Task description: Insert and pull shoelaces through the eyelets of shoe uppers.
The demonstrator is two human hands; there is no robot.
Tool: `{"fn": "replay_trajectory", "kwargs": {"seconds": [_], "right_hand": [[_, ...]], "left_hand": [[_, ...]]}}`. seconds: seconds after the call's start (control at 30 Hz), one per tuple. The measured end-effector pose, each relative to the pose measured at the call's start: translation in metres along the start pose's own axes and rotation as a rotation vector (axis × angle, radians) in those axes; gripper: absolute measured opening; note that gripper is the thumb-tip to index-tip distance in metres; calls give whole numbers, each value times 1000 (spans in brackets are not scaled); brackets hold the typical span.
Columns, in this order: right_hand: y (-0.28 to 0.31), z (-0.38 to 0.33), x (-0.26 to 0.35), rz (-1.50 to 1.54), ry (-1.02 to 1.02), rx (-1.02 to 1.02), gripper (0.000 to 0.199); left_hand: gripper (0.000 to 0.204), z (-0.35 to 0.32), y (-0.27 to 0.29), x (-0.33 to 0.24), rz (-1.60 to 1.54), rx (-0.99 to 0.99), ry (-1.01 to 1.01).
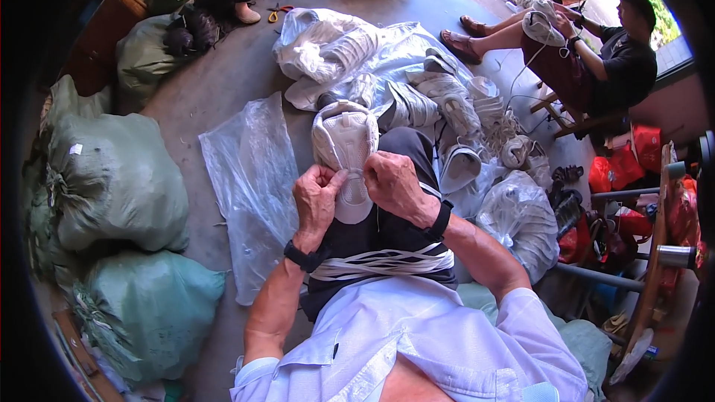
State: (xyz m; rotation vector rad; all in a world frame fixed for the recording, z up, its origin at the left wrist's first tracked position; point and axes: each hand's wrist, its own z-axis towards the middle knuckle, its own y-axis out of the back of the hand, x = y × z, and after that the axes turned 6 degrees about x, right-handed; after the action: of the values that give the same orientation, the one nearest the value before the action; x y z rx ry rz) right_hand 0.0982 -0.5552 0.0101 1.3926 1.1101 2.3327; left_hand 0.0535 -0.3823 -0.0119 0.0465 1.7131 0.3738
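- Clearly, the white shoe upper [344, 150] lies at frame centre on the person's dark-trousered knee; it looks light, soft and floppy.
- Left hand [316, 199] pinches its lower edge.
- Right hand [395, 184] clenches the opposite edge; firmer rims seem the best hold.

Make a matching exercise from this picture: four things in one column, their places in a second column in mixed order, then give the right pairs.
Things:
1. white shoe
2. bundle of white laces
3. green sacks
4. clear plastic sheet

Places:
A. stacked at the person's far left
B. lying across the lap
C. spread on the floor left of the knee
D. on the knee, held by the left hand and right hand

Pairs: 1-D, 2-B, 3-A, 4-C
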Motion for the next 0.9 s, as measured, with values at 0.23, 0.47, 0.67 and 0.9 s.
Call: {"fn": "replay_trajectory", "kwargs": {"seconds": [0.23,0.47,0.67,0.9], "right_hand": [[9,10,11,-237,106,195,14],[8,18,-6,-104,203,191,8],[5,9,-2,-66,187,113,9],[0,7,-12,7,127,-6,20]], "left_hand": [[25,0,1,4,3,24,-30],[25,3,6,10,-32,62,-32],[22,4,6,14,-14,85,-39],[19,-2,4,7,-91,102,-5]]}}
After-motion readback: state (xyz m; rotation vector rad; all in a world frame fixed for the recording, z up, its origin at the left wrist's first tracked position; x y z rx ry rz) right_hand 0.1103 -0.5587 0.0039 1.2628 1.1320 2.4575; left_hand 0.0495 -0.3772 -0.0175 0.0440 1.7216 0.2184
